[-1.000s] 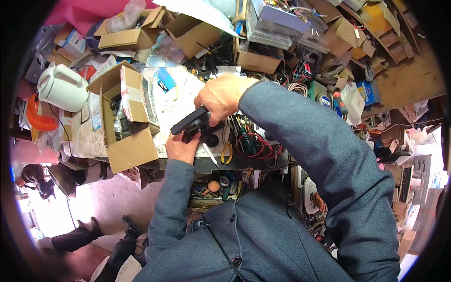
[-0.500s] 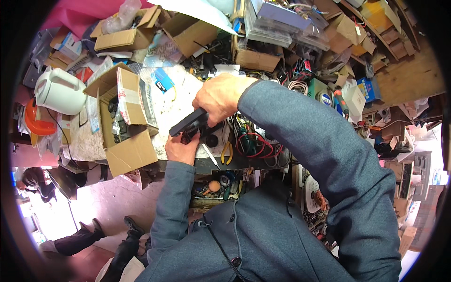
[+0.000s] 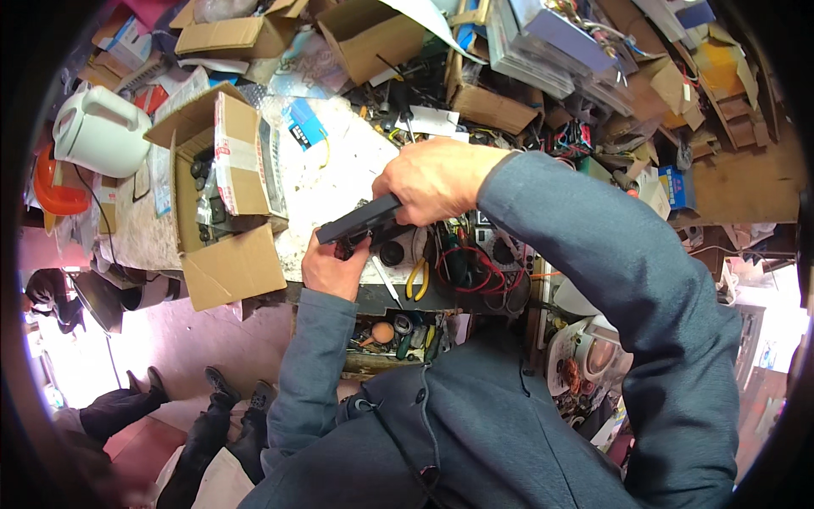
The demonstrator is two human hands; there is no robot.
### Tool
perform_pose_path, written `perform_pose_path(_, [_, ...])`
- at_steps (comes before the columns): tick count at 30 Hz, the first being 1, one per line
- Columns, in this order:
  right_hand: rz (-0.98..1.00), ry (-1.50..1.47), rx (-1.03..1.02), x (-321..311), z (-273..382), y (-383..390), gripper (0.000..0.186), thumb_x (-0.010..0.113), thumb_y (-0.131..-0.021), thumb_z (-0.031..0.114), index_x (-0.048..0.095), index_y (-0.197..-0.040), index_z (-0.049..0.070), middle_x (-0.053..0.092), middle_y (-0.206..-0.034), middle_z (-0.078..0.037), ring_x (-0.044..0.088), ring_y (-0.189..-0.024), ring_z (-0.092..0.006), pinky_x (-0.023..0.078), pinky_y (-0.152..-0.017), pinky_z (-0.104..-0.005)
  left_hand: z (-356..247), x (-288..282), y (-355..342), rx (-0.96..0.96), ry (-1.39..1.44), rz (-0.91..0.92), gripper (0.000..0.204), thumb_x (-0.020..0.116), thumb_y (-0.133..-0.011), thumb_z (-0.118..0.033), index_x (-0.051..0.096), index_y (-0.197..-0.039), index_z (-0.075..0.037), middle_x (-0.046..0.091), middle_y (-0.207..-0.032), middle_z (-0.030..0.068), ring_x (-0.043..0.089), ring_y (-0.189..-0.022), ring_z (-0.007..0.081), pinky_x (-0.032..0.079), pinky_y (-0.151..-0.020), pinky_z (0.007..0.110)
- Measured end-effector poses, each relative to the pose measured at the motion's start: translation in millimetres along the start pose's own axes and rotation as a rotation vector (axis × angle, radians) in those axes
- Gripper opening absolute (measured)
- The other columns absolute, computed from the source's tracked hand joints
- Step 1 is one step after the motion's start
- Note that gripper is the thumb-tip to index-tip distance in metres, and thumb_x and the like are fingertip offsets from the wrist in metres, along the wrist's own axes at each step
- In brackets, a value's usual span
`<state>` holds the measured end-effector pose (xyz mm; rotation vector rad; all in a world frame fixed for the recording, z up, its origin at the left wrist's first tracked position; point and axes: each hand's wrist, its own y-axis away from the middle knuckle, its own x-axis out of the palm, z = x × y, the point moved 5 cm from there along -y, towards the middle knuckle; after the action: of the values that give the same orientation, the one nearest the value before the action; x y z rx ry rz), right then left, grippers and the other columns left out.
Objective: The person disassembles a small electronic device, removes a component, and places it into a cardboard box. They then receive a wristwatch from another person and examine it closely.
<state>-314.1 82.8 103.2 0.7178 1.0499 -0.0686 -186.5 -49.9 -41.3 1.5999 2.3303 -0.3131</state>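
A black rectangular plastic device point(image 3: 356, 219) is held at an angle over the pale, stained work surface point(image 3: 322, 174). My left hand point(image 3: 335, 270) grips its lower-left end from beneath, fingers curled round it. My right hand point(image 3: 432, 182) is closed on its upper-right part, thumb on the near side; some fingertips are hidden. Just right of the device lies a round black piece point(image 3: 392, 253). A thin white tool point(image 3: 386, 280) and yellow-handled pliers point(image 3: 417, 280) lie by the bench's front edge.
An open cardboard box point(image 3: 233, 267) with dark parts stands left, beside a white kettle point(image 3: 100, 131). Red wires point(image 3: 479, 271) and tools crowd the right. Boxes pile at the back. Below the bench is an open drawer point(image 3: 394, 339) of tools. Other people's legs point(image 3: 212, 424) show lower left.
The view has shifted slightly. Both hands and the black device now appear further right in the picture, still in much the same grip.
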Motion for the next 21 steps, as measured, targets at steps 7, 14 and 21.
perform_pose_path(7, [0.021, -0.054, -0.029, 2.3, -2.9, -1.6, 0.044, 0.072, -0.083, 0.022, 0.068, -0.126, 0.015, 0.074, -0.093, -0.016, 0.072, -0.091, -0.0369, 0.057, -0.080, -0.0475, 6.2, 0.2, -0.8, -0.174, 0.087, 0.097, 0.052, 0.088, -0.078, -0.016, 0.063, -0.121, 0.000, 0.072, -0.102, 0.0120, 0.070, -0.083, 0.0183, 0.056, -0.077, 0.032])
perform_pose_path(14, [0.061, -0.117, 0.019, 2.3, -5.3, -1.8, 0.051, 0.074, -0.082, 0.024, 0.065, -0.130, 0.012, 0.074, -0.097, -0.019, 0.071, -0.095, -0.0379, 0.057, -0.082, -0.0481, -84.2, -41.3, 5.1, 0.240, -0.247, -0.009, 0.084, 0.089, -0.072, -0.018, 0.049, -0.141, 0.006, 0.053, -0.134, 0.0203, 0.064, -0.113, 0.0342, 0.051, -0.098, 0.042])
perform_pose_path(21, [0.085, -0.158, -0.007, 2.1, -7.1, -2.3, 0.054, 0.082, -0.077, 0.030, 0.065, -0.122, 0.005, 0.071, -0.104, -0.018, 0.068, -0.100, -0.0399, 0.056, -0.085, -0.0477, -121.6, -5.0, -53.8, 0.291, -0.553, 0.551, 0.040, 0.080, -0.079, -0.020, 0.065, -0.112, -0.003, 0.071, -0.102, 0.0199, 0.069, -0.092, 0.0395, 0.055, -0.079, 0.048])
